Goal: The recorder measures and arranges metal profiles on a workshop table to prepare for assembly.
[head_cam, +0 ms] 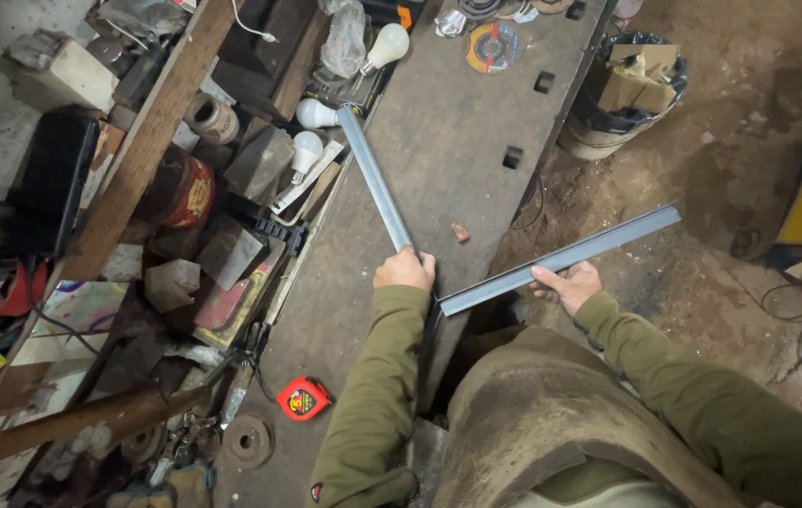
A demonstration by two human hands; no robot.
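Over steel bench (457, 160), left hand (404, 270), right hand (566, 285), each holding a metal bar (375, 179).

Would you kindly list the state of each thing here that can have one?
Left hand: gripping one metal strip, flat on the bench.
Right hand: gripping another metal strip, held off the bench.
Tape measure: retracted.
Bucket: full of scraps.

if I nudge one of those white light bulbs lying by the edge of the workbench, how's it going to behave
The light bulb looks rounded and smooth, so it would probably roll or slide rather than stay put. Its thin white shell suggests it is light and fragile. It lies among metal blocks, so a hard knock could likely crack it.
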